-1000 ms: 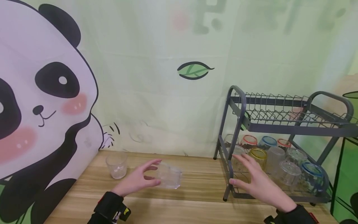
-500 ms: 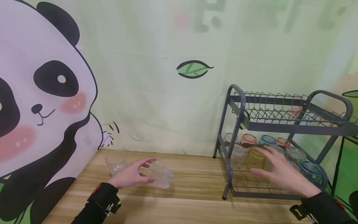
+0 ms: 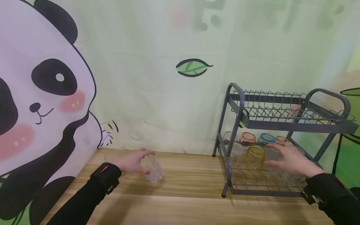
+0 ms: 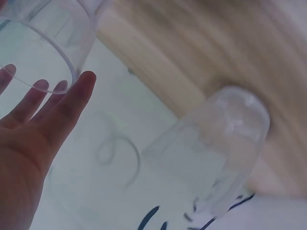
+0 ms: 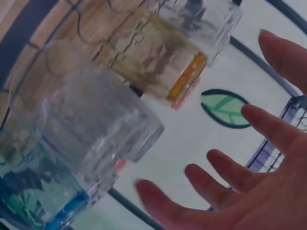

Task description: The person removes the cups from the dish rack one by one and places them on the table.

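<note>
My left hand [image 3: 130, 162] holds a clear drinking glass [image 3: 155, 172] over the table, fingers and thumb on either side of its rim. In the left wrist view that glass [image 4: 62, 33] is tilted, its mouth toward the palm. Another clear glass [image 4: 230, 139] stands upright on the table behind the left hand, mostly hidden in the head view. My right hand [image 3: 293, 159] is at the front of the rack's lower shelf, fingers spread and holding nothing. Beside it are an upside-down yellow glass [image 3: 254, 156] and, in the right wrist view, a clear glass [image 5: 100, 120] and a blue-based glass [image 5: 43, 187].
A dark two-tier dish rack [image 3: 287, 125] stands at the right, its upper wire tier above the right hand. Several upturned glasses fill its lower shelf, including a red-based one [image 3: 248, 137] at the back. A printed panda curtain [image 3: 157, 103] hangs behind the wooden table [image 3: 191, 178].
The left hand has brought its glass to the left, turning it more upright. My right hand has moved right along the rack's front, past the yellow glass.
</note>
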Demonstrator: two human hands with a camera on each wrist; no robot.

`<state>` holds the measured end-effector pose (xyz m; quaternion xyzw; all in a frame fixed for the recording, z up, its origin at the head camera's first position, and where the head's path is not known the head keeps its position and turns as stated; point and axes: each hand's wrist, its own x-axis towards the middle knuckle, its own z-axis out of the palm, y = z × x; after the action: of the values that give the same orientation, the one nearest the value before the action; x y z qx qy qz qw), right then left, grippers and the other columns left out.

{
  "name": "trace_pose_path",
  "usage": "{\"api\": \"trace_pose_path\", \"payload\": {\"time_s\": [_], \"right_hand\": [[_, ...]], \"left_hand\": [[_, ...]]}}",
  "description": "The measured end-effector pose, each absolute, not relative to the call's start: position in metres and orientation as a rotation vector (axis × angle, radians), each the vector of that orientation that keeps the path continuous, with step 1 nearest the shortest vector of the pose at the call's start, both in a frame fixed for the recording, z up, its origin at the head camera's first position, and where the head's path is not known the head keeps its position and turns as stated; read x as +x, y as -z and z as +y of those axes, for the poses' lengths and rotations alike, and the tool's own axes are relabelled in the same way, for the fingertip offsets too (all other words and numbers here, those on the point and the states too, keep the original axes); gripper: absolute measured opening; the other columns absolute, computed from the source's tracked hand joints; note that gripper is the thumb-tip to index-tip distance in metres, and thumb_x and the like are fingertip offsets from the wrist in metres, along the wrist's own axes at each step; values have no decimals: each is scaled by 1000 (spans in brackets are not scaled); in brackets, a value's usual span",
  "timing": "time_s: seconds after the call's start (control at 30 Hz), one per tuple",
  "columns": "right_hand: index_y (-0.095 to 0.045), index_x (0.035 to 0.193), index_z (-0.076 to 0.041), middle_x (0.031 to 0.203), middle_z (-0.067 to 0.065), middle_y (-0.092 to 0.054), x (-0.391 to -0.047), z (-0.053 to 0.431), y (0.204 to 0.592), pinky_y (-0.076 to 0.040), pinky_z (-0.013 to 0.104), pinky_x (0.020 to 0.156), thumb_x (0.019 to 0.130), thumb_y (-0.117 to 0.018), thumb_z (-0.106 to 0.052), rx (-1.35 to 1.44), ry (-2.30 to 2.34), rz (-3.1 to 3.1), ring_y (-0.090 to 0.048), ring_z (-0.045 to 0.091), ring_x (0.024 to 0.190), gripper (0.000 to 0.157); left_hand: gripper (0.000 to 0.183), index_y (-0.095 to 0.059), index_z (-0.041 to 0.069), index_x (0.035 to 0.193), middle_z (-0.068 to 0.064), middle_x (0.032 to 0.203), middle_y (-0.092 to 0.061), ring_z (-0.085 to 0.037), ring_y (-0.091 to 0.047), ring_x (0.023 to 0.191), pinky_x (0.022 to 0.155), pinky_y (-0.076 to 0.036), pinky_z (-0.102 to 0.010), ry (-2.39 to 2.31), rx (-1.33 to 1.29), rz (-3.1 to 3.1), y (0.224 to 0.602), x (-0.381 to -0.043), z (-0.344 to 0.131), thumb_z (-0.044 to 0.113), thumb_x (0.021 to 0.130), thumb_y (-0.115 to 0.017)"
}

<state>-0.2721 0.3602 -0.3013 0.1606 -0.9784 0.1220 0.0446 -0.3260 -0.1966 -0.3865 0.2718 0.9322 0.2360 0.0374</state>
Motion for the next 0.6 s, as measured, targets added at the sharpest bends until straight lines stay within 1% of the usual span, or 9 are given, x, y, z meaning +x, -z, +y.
{"api": "trace_pose_path", "payload": {"time_s": [0.1,0.23,0.3,0.37,0.43,0.5,0.6], "right_hand": [[-51,134,4,142,42,-29,-278,365,296,-36,70,89,82,-76,-42,469,-347,-3020,-25,62,125,74],[-52,132,6,140,42,-29,-284,371,289,-38,66,89,81,-77,-43,447,-356,-3095,-25,62,123,75],[-52,130,8,137,44,-32,-289,374,284,-42,62,86,79,-79,-40,419,-340,-3150,-29,63,120,75],[-53,128,8,134,45,-33,-295,376,281,-46,56,79,79,-80,-36,371,-304,-3219,-34,62,116,72],[-53,128,8,134,47,-30,-302,377,278,-46,51,74,79,-80,-31,307,-298,-3292,-39,59,112,68],[-53,127,8,134,47,-30,-309,376,278,-47,49,73,80,-79,-27,247,-303,-3350,-44,56,108,64],[-53,125,8,128,44,-37,-315,374,283,-47,47,71,80,-77,-25,178,-349,-3411,-51,48,100,61]], "left_hand": [[69,-55,13,136,-13,128,-54,-31,-54,112,93,-47,-53,-577,810,2906,379,-332,-193,25,75,-83],[67,-56,15,135,-13,126,-55,-30,-54,109,93,-47,-53,-430,750,2904,371,-340,-190,24,75,-84],[66,-56,16,134,-12,126,-55,-29,-54,106,92,-47,-52,-369,731,2902,367,-343,-189,25,75,-84],[66,-56,18,134,-12,128,-55,-27,-54,105,92,-48,-51,-321,709,2904,365,-345,-189,26,75,-84],[65,-56,18,134,-12,130,-53,-27,-54,105,90,-48,-51,-289,688,2901,362,-347,-190,26,76,-84],[64,-56,18,134,-13,132,-52,-26,-54,104,90,-49,-49,-276,654,2895,360,-348,-190,25,76,-84],[63,-56,17,134,-14,135,-50,-27,-54,106,89,-48,-49,-258,624,2886,358,-348,-191,23,77,-83]]}}
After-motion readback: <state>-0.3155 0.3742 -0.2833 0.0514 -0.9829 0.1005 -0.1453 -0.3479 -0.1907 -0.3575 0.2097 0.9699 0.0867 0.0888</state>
